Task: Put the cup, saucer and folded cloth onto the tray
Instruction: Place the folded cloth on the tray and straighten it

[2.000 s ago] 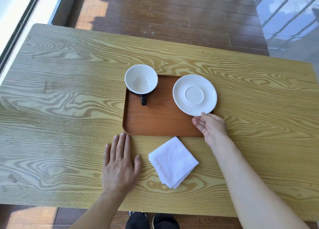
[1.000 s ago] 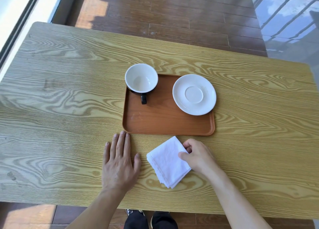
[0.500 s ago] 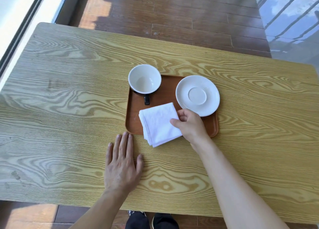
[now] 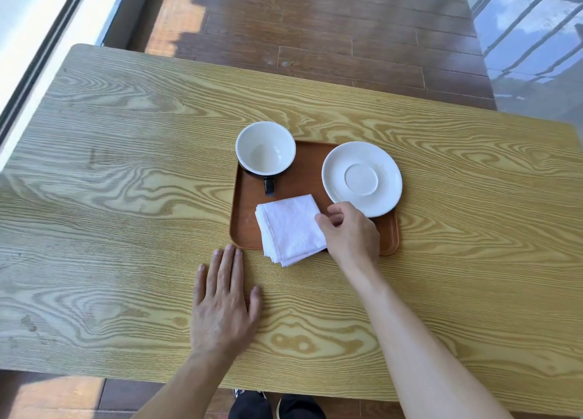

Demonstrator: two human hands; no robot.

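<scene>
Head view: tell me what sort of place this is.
Probably a home or café seating spot by a window: a wood-grain table on a dark plank floor, sunlight and a glass reflection alongside, a tray set for coffee.

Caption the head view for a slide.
Right hand sets the cloth on the tray beside cup and saucer; left hand flat on the table.

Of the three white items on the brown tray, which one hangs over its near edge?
The folded white cloth: its near corner crosses the brown wooden tray's front rim onto the table. The white cup and white saucer sit further back.
</scene>
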